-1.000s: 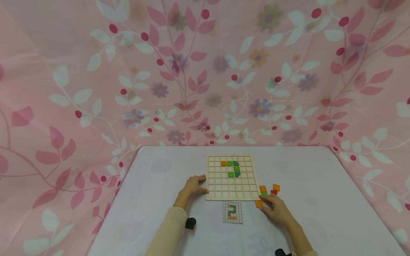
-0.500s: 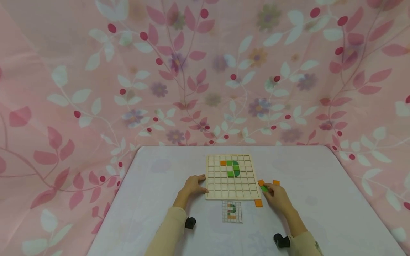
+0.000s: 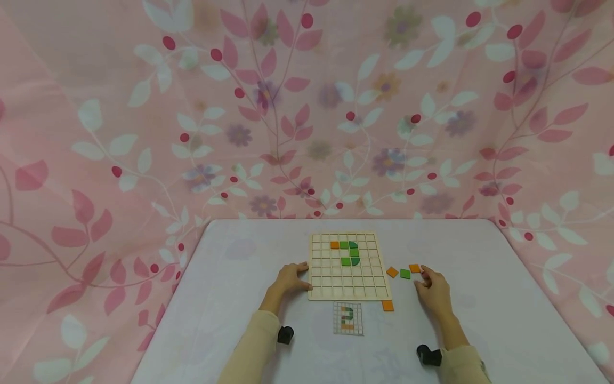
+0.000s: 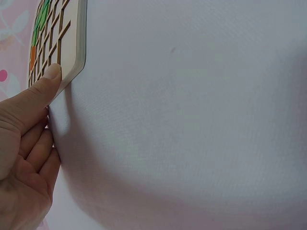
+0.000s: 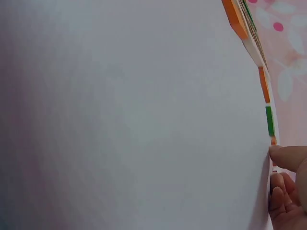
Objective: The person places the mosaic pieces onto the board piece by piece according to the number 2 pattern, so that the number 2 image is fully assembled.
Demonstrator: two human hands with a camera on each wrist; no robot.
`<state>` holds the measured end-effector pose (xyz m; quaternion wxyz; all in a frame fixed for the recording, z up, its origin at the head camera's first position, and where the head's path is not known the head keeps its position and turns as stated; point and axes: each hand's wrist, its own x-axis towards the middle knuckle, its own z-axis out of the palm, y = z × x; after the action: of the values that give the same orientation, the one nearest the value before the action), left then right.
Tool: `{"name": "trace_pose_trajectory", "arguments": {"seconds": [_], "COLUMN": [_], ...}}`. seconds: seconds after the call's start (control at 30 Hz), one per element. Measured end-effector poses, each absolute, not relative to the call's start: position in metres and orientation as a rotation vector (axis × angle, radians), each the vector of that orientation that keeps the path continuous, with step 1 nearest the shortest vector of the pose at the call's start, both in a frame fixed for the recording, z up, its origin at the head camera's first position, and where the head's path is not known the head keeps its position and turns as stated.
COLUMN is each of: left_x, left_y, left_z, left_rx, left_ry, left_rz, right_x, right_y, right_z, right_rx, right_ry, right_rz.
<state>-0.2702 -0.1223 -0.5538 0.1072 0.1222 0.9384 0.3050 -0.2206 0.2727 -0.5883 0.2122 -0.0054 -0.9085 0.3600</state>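
The step in hand looked to be separating loose tiles beside the grid board (image 3: 349, 280), which lay flat on the surface (image 3: 479, 320). The left hand (image 3: 290, 279) rested at the board's left edge, thumb on its rim and fingers relaxed; a light touch there seemed best, enough to steady the board without skewing it.

The right hand (image 3: 434, 290) was well to the board's right, thumb and index fingertip parted. A red piece (image 3: 424, 273) showed at its fingertips; whether it was pinched I could not tell. Just beyond, an orange tile (image 3: 414, 268) lay near those fingertips, so a small, flat slide would have suited better than a sweep.

A green tile (image 3: 405, 274) lay between that one and a second orange tile (image 3: 392, 272) just beside the board's right edge. A third orange tile (image 3: 388, 305) sat at its near right corner, where a sleeve might have nudged it. Keeping the pieces apart made each easier to lift by its edges. The pattern card (image 3: 348, 319) lay just below the board's near edge, best left uncovered.
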Motion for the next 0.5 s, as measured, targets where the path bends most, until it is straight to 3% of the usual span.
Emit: {"name": "trace_pose_trajectory", "arguments": {"seconds": [0.5], "left_x": [-0.272], "left_y": [-0.122], "left_z": [-0.557], "left_rx": [0.341], "left_ry": [2.749], "left_rz": [0.912], "right_x": [-0.207], "right_y": [0.296], "right_z": [-0.572], "right_rx": [-0.188], "right_ry": [-2.729], "right_rz": [1.266]}}
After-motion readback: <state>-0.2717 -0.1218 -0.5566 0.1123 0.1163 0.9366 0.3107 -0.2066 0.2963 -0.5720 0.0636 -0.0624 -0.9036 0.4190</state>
